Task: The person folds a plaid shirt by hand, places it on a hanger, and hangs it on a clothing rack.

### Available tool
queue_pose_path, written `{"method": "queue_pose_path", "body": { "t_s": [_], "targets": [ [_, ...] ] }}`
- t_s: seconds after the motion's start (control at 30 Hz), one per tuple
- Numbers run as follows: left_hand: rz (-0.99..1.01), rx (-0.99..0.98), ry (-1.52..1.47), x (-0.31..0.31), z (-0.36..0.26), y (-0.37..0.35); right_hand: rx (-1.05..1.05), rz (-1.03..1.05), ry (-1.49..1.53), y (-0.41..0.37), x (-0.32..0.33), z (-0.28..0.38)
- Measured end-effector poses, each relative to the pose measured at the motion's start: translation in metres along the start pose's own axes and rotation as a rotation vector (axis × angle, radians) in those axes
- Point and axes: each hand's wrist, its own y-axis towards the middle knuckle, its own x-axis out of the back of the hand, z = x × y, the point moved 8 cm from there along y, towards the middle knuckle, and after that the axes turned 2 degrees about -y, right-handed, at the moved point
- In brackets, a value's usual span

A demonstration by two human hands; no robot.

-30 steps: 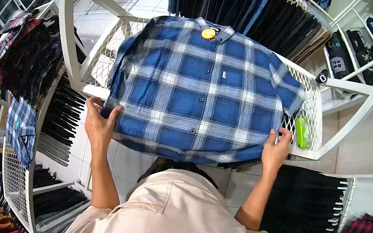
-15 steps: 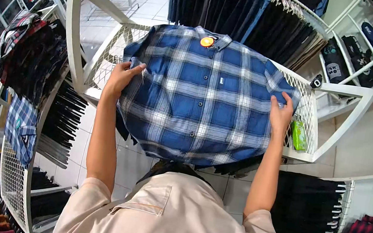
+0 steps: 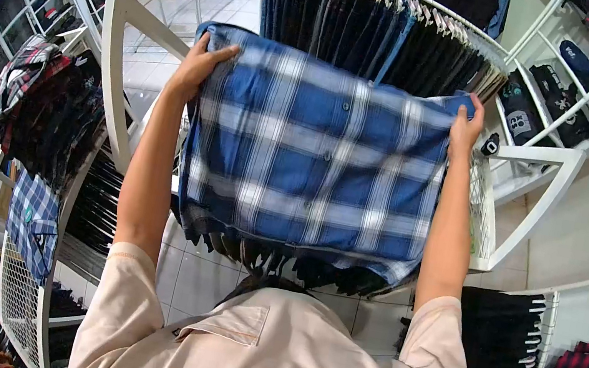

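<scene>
Your left grip (image 3: 195, 68) and right grip (image 3: 463, 134) pinch the plaid shirt (image 3: 304, 147) near its upper corners—likely light, soft cloth, prone to sagging between them; hold there.

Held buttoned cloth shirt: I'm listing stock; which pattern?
Blue and white plaid shirt, clearest in the head view.

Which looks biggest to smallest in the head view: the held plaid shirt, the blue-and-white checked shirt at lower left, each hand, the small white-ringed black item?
1. Held plaid shirt
2. Checked shirt
3. Left hand and right hand: too alike to rank
4. White-ringed black item
</scene>
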Motion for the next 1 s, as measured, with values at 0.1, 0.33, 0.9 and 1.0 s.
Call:
{"method": "queue_pose_path", "body": {
  "t_s": [0.1, 0.33, 0.9, 1.0],
  "targets": [
    [0.003, 0.113, 0.089, 0.006, 0.004, 0.008, -0.115, -0.017, 0.044, 0.016, -0.006, -0.017],
    [-0.028, 0.324, 0.259, 0.007, 0.118, -0.007, -0.499, 0.349, -0.281, -0.068, -0.032, -0.134],
    [-0.137, 0.165, 0.269, 0.001, 0.128, 0.051, -0.38, 0.209, -0.219, -0.035, -0.037, -0.125],
    [-0.158, 0.217, 0.418, -0.009, 0.117, 0.047, -0.368, 0.278, -0.453, -0.029, -0.042, -0.117]
  ]
}}
